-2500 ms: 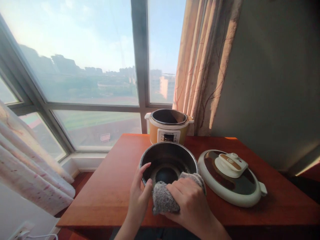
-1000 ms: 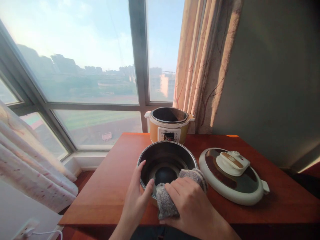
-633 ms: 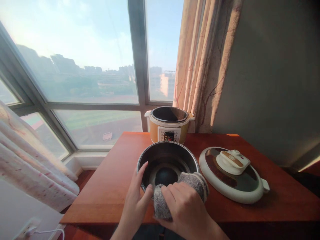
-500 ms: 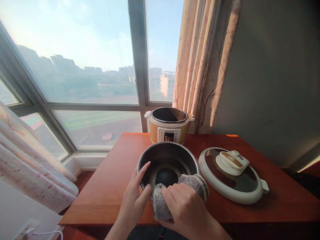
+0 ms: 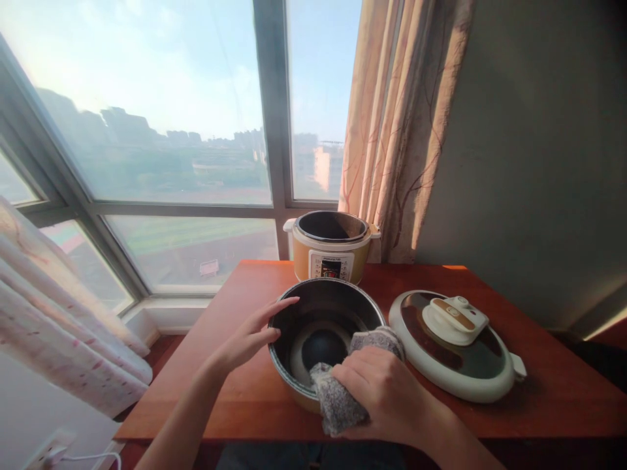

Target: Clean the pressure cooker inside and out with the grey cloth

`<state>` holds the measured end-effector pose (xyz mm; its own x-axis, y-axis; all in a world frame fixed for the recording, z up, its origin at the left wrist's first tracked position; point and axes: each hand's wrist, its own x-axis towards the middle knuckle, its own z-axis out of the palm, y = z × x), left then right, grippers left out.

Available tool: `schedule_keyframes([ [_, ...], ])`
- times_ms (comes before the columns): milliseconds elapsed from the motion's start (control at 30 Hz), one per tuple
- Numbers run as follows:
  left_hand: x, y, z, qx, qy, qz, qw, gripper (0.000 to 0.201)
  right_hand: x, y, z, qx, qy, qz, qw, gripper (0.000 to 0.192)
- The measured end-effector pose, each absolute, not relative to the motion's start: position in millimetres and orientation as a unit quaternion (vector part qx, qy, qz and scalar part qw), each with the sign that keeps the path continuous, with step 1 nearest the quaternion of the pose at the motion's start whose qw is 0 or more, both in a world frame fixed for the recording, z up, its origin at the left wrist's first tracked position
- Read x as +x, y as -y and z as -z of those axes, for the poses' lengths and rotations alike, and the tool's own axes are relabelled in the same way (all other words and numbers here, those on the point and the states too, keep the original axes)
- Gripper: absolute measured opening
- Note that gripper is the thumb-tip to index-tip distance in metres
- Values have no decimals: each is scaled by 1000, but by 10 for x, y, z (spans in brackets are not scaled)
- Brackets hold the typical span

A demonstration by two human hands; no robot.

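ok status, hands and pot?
Left hand on pot rim. Right hand presses cloth over near rim. Lid lies beside, apart.

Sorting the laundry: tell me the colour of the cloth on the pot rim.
Speckled grey, the fuzzy cloth; head view.

Left of pot: the surface (image 5: 215, 365) lies bare from the inner pot (image 5: 294, 326) to the left edge — open passage.
Pot's left rim: the left hand (image 5: 249, 333) rests there, blocking that side.
Pot's near rim: the right hand (image 5: 386, 391) presses a grey cloth (image 5: 337, 405) over it.
Right of pot: the lid (image 5: 455, 346) lies just beside the pot — only a narrow gap between.
Behind pot: the cooker body (image 5: 331, 245) stands close, a thin strip between.
Far right: bare surface beyond the lid, closed by the wall (image 5: 529, 163) and curtain (image 5: 396, 130).
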<state>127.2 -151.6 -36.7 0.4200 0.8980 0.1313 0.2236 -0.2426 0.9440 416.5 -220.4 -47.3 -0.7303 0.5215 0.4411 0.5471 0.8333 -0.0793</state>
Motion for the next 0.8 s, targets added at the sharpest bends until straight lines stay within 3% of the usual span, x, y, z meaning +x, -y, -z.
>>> schedule_keyframes([
  [333,1193,1391,467,663,-381,-384,517,57,4163,2150,549,-307,910,28,277,49],
  [500,1303,1655,570,614,-441,-464,461,56,4107,2168,549,-318,902,42,288,46],
  [800,1444,2160,740,625,-506,-477,355,62,3845,2270,540,-345,896,75,270,40],
])
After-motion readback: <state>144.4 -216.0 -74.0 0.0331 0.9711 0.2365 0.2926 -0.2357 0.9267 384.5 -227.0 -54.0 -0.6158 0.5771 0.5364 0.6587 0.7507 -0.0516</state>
